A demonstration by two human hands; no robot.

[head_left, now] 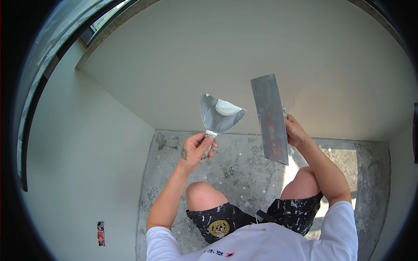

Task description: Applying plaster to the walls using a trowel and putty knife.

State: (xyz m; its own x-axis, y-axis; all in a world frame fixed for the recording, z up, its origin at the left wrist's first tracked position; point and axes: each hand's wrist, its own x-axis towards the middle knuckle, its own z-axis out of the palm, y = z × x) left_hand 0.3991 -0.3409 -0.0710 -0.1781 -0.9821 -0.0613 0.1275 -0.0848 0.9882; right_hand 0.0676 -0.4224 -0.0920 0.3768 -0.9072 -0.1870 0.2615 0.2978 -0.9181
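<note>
In my left hand is a putty knife, gripped by its handle with the wide blade pointing up and away from me. A mound of white putty sits on the right part of that blade. My right hand is closed on the handle of a long rectangular finishing trowel. The trowel's flat metal face shows, upright and slightly tilted, with thin smears on it; most of its handle is hidden behind the blade. The two tools are apart, both held in front of a pale wall.
Below me lies a grey concrete floor spotted with white, sunlit at the right. A pale side wall stands at the left, with a small coloured outlet-like patch low on it. A window frame runs along the upper left.
</note>
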